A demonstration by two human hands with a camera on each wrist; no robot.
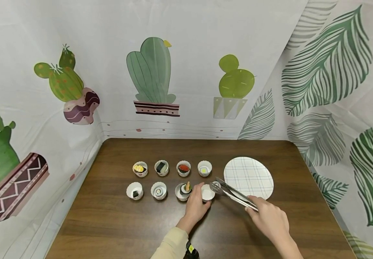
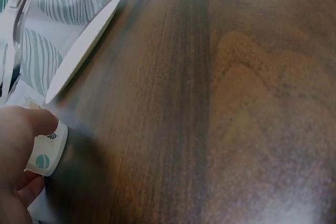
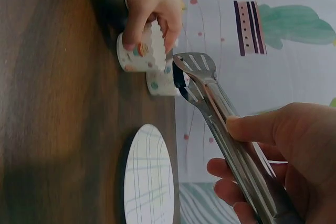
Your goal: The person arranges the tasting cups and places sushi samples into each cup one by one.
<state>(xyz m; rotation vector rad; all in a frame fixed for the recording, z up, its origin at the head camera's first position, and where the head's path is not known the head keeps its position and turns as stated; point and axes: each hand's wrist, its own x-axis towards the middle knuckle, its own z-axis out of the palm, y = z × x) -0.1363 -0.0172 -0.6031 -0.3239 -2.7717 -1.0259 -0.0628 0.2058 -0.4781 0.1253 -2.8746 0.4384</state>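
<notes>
My left hand grips a small white patterned paper cup with a scalloped rim, thumb on one side and fingers on the other. The cup's printed wall shows in the right wrist view. Metal tongs are in my right hand, the thumb lying along one arm. Between their slotted tips, just beside the cup, sits a dark-wrapped sushi piece with some white showing. Left of my left hand stands a cup holding a topped sushi roll.
A round white plate with a grid pattern lies at the right. More cups stand in two rows, among them one with yellow-topped sushi, one with red-topped sushi and one with a small roll. A patterned cloth hangs behind the wooden table.
</notes>
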